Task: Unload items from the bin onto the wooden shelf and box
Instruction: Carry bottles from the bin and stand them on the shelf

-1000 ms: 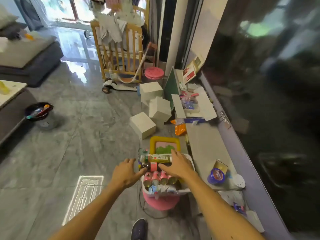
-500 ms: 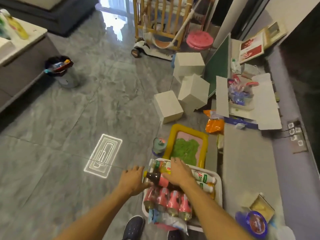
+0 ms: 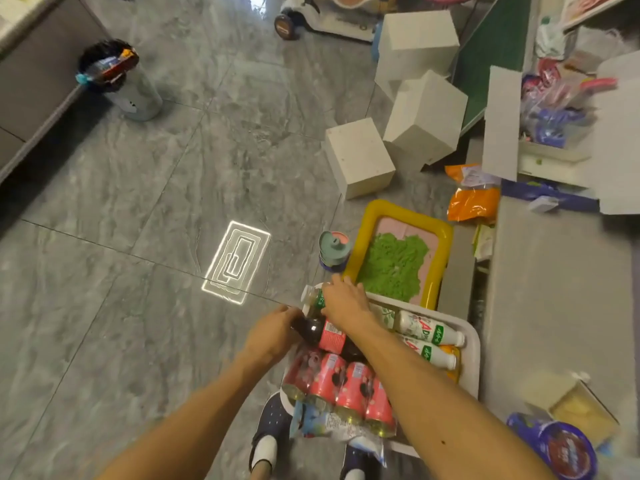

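A white bin (image 3: pixel 471 355) stands low in the head view, packed with drinks. My left hand (image 3: pixel 273 332) closes round the neck end of a dark bottle with a pink label (image 3: pixel 329 336) lying across the bin's left side. My right hand (image 3: pixel 344 301) lies over a green-labelled bottle (image 3: pixel 313 299) at the bin's far left corner, fingers curled on it. Several pink cans (image 3: pixel 341 386) fill the near row. Two white bottles with green print (image 3: pixel 427 330) lie at the right. A grey low shelf (image 3: pixel 554 289) runs along the right side.
A yellow-rimmed tray of green sand (image 3: pixel 398 258) lies just beyond the bin, with a small teal jar (image 3: pixel 334 249) beside it. White cubes (image 3: pixel 360 157) and an open carton (image 3: pixel 554 126) sit farther off. An orange bag (image 3: pixel 472 200), a blue round tin (image 3: pixel 561 448) and a waste bin (image 3: pixel 117 77) are around. My shoes (image 3: pixel 266 431) show below.
The camera has tilted down and closer to the bin. My left hand has moved in from the bin's rim onto the dark bottle's neck. My right hand stays on the green-labelled bottle.
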`<state>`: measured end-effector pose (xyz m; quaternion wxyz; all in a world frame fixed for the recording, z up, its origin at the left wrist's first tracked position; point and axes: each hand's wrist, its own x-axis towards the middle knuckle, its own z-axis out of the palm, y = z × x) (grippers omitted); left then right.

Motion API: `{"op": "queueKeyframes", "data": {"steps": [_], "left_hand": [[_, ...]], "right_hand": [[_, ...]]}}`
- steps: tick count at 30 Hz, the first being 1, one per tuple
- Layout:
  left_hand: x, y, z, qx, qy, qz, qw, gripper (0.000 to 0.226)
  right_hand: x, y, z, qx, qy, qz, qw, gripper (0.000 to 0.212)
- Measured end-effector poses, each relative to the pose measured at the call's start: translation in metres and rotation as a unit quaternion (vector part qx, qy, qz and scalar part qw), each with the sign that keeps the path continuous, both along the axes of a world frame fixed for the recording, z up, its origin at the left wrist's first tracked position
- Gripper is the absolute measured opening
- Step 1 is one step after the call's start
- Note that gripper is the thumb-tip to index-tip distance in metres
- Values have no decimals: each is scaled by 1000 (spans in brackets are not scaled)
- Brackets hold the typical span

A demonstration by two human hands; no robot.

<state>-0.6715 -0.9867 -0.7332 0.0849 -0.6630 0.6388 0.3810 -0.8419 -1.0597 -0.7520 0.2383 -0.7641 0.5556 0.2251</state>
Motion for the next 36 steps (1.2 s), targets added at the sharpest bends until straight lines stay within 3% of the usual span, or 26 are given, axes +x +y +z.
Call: {"op": "queueKeyframes", "data": {"steps": [5,12,18,24,26,31,36], "left_hand": [[-1,-9,31,-32,7,-23,999,25],[-24,-9,85,-10,36,-61,997,21],[-64,-15,147,-91,50,-84,991,30],[-72,-31,224,-153,74,-77,982,42],[-75,-36,261,-182,77,-73,978,48],[-79,-53,351,-266,90,-111,953,28],[-91,-67,439,-306,150,-158,927,29]], "right_hand": [[-14,0,20,-4,19,15,1000,38],[-55,21,70,-22,-109,-91,990,38],[-101,45,129,-73,-251,-220,940,40],[-126,58,220,-149,-332,-355,861,56],[-134,63,257,-164,-343,-382,843,56],[-148,79,343,-219,-346,-413,814,47],[-148,105,425,-282,-341,-437,783,52]]}}
